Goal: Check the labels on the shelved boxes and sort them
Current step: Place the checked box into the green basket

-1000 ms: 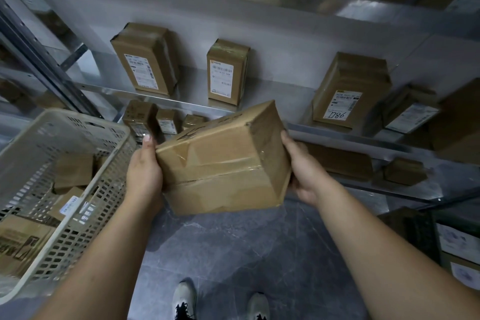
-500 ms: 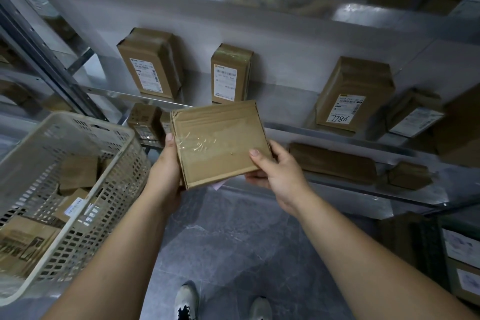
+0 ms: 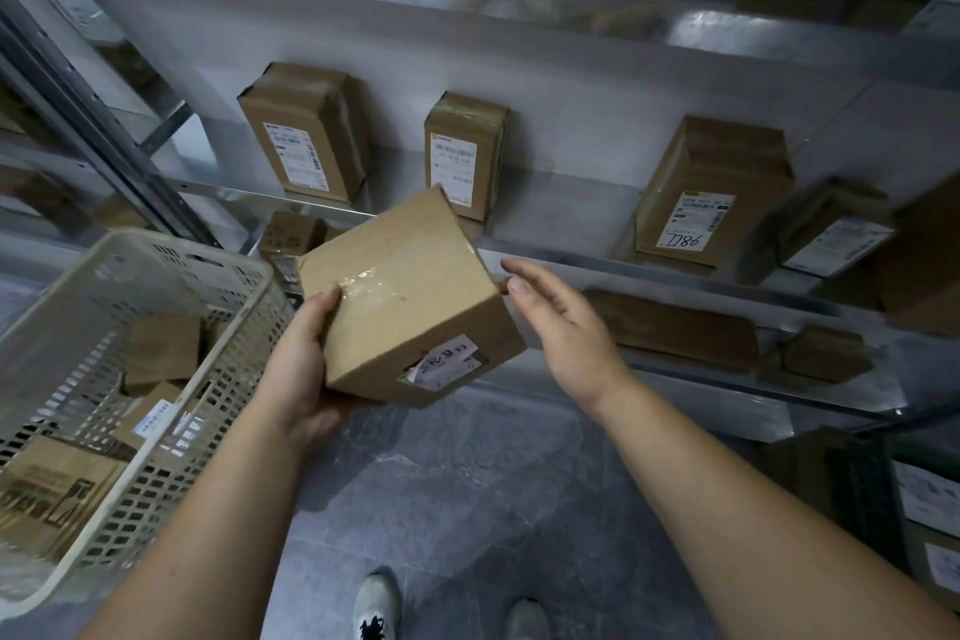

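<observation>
A person's left hand [image 3: 306, 369] cups a taped cardboard box [image 3: 410, 291] from beneath, thumb curled over its top face, tilting it so a crumpled white label [image 3: 447, 361] on the near side faces the camera. The right hand [image 3: 566, 333] hovers just right of the grip, fingers spread and holding nothing, thumb tip at the box's corner; contact cannot be told. Left of the grip stands a white plastic basket [image 3: 171, 255] holding smaller parcels [image 3: 161, 346]. Beyond the grip, a metal shelf [image 3: 571, 213] carries a narrow labelled box [image 3: 465, 151] standing upright.
</observation>
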